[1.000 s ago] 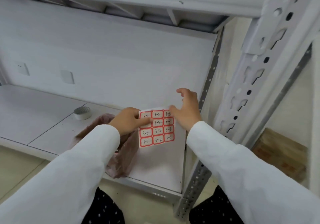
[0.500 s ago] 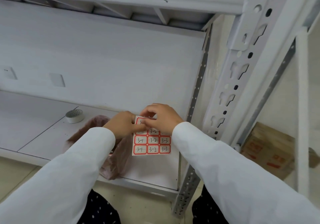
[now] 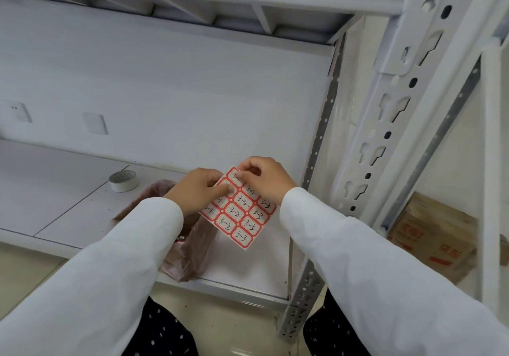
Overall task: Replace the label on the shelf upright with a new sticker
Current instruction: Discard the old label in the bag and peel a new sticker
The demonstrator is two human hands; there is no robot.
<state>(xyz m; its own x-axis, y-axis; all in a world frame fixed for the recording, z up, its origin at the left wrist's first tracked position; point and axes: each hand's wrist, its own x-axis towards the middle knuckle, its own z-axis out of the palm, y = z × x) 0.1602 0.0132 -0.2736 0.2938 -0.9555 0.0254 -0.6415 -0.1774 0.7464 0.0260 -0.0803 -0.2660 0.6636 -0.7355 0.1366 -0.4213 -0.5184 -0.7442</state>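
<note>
Since half a second ago the sticker sheet [image 3: 239, 209] has turned from square-on to a diagonal tilt, its upper corner now pointing up and to the right. The left hand [image 3: 199, 190] still grips the sheet's left edge, thumb laid across the front. The right hand [image 3: 266, 179] stays curled at the top corner, fingertips pinching at a sticker there; whether it has lifted is unclear.

On the shelf board [image 3: 82, 212] at far left sits a roll of tape [image 3: 123, 181]. A crumpled pinkish plastic bag [image 3: 187, 248] lies under the left wrist, its contents hidden. To the right rises the perforated shelf upright [image 3: 391, 124], and beyond it a cardboard box [image 3: 432, 237] rests on the floor.
</note>
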